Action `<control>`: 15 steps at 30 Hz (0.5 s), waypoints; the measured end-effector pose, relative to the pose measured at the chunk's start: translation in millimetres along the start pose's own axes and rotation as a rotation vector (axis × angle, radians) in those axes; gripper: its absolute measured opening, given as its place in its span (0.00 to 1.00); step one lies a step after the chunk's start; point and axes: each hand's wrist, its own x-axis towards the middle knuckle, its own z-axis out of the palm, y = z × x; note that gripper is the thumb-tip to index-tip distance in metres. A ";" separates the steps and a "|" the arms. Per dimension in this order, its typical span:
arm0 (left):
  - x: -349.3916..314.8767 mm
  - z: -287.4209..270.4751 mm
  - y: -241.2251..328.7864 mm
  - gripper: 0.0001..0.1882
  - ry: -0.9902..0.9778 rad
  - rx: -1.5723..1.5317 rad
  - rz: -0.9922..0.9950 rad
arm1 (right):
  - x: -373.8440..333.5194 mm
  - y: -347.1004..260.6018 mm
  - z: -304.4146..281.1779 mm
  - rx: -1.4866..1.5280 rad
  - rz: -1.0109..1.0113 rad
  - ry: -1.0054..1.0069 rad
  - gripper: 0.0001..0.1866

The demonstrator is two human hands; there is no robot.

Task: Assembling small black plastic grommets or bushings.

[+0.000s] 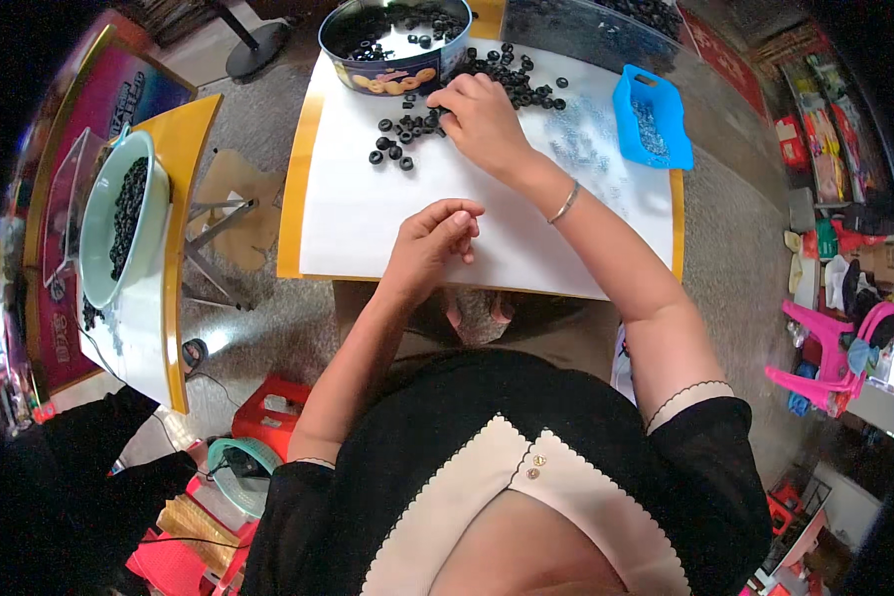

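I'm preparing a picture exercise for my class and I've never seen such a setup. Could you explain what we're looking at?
There's no robot here: the left hand and right hand are a person's own, bare. The picture comes from a wide camera worn on the head, looking down, so straight edges bend towards the rim. On the white-topped table lie black beads, a round tin with more inside, and a blue tray with tiny pale bits. The right hand is at the beads; whether it grips one is hidden. The left is loosely curled near the table's front edge, with nothing visible in it.
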 end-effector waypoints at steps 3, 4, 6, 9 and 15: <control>-3.1 -3.4 2.5 0.12 0.026 -0.002 0.016 | 0.2 2.7 7.7 -0.118 -0.013 -0.092 0.09; -3.4 -4.2 3.0 0.12 0.021 -0.013 0.025 | -1.8 4.7 8.9 -0.110 -0.012 -0.085 0.09; -3.5 -4.2 3.4 0.11 0.036 -0.017 0.025 | -4.8 10.7 8.2 -0.104 -0.013 -0.079 0.10; -1.3 -4.0 2.5 0.11 0.047 -0.047 0.016 | -9.4 19.2 3.6 -0.042 0.002 -0.072 0.11; 10.3 -7.9 4.4 0.11 0.124 -0.086 0.055 | -23.0 -11.0 -31.2 0.476 0.422 -0.068 0.13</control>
